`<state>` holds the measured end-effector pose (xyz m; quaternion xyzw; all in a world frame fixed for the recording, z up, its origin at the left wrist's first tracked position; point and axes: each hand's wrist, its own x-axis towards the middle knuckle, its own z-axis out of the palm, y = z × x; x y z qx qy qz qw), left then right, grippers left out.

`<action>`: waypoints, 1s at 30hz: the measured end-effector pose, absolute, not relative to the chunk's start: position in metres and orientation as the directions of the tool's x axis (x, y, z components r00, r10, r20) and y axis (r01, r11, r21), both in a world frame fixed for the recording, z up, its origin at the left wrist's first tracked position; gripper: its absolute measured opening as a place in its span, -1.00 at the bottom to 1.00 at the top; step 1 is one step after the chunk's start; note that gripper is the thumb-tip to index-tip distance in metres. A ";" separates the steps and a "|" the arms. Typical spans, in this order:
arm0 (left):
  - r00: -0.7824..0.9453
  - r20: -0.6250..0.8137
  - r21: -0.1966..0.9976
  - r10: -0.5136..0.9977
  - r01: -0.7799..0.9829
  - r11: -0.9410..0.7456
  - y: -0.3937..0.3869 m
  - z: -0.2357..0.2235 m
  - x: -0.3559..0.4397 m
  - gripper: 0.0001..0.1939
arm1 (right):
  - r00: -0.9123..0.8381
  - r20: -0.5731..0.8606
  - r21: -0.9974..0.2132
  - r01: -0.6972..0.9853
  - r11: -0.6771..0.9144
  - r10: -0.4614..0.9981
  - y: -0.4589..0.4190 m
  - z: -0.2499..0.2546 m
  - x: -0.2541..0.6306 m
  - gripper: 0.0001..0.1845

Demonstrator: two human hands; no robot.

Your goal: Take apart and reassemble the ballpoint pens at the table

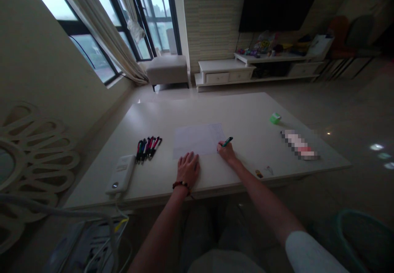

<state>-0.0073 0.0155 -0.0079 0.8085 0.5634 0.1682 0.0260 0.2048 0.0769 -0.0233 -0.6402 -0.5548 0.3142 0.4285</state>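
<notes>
My right hand (227, 152) grips a green pen (227, 142), with its tip at the right edge of a white sheet of paper (198, 140). My left hand (187, 168) lies flat and holds nothing, its fingertips at the sheet's near edge. A beaded bracelet (181, 185) circles my left wrist. Left of the sheet lie several pens in a bunch (148, 149), and a white power bank (120, 174) sits nearer the table edge. Right of my hands are a small green object (275, 118), a pixelated long packet (300, 144) and two tiny items (259, 174).
The white table (246, 115) ends in front of me and on both sides over a tiled floor. Cables (104, 240) hang at lower left, a teal basket rim (353, 232) curves at lower right, and a low white cabinet (226, 71) stands beyond.
</notes>
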 end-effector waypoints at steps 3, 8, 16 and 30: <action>0.302 0.246 0.239 0.921 0.902 -0.359 0.016 -0.008 -0.007 -0.62 | 0.231 0.131 -0.909 0.417 0.024 0.964 0.077 -0.022 0.206 -0.82; 0.300 0.246 0.221 0.922 0.909 -0.355 0.015 -0.007 -0.008 -0.62 | 0.367 0.123 -0.981 0.185 0.057 0.922 0.068 -0.013 0.211 -0.68; 0.304 0.262 0.233 0.916 0.901 -0.365 0.015 -0.008 -0.008 -0.63 | 0.185 0.102 -0.949 0.312 0.040 0.977 0.041 0.009 0.247 -0.26; 0.313 0.249 0.207 0.916 0.907 -0.366 0.016 -0.015 -0.012 -0.59 | 0.425 0.231 -0.435 0.850 -0.298 0.875 0.100 -0.023 0.320 -0.51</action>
